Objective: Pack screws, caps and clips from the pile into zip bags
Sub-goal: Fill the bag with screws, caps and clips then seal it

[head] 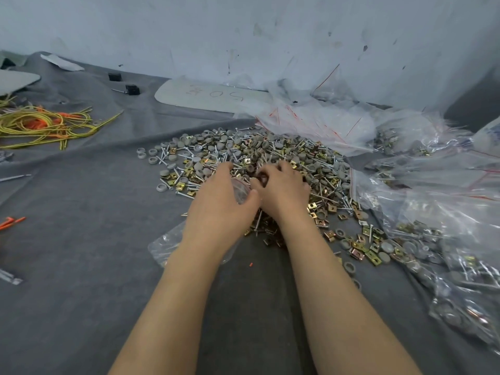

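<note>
**Hands meet at bag mouth over hardware pile**

A person's L hand [223, 197] grips the mouth of a clear zip bag [240, 190], fingers and thumb curled round the plastic. The rest of the bag trails back under the forearm onto the grey cloth [81, 266]. The R hand [282, 189] sits just beside it, touching the bag's opening w/ fingers curled in. Whether they pinch any parts can't be told.

Both hands rest on the near edge of the pile [243, 152], a spread of silver screws [185, 195], grey caps [153, 159] and gold clips [313, 205] at the cloth's centre.

To the right lie filled bags [446, 266] of the same mix. Behind the pile, against the scuffed wall [243, 31], sits a heap of empty bags [319, 120] w/ red seal lines.

Far left, well apart from the pile: a tangle of yellow cords [46, 123]. Behind the pile, a pale board [189, 98] w/ handwriting.
</note>
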The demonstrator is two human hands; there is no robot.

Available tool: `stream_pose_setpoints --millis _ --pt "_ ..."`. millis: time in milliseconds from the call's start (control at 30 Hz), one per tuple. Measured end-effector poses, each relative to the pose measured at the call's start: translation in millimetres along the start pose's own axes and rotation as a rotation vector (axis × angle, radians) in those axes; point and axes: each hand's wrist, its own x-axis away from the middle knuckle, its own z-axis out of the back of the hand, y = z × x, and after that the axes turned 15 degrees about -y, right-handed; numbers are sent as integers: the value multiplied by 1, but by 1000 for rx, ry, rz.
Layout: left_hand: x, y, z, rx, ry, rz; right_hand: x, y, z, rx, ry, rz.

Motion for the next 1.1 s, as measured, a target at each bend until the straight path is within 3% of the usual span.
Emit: stream_pose_setpoints --millis 233,367,467,667,833,1100 --pt "4 4 1 -82 -279 -65 36 43 28 -72 -46 -19" --pt "7 5 0 -222 -397 -92 47 59 26 -344 108 38" --pt "8 3 -6 -438 -464 -17 48 63 25 -443 210 31" --pt "4 -3 -18 -528 -387 18 52 56 26 -375 257 -26" --pt "1 -2 -19 -455 -299 11 49 56 22 -211 117 -91" --pt "1 5 -14 -235 -180 -29 44 47 15 -211 228 -147"
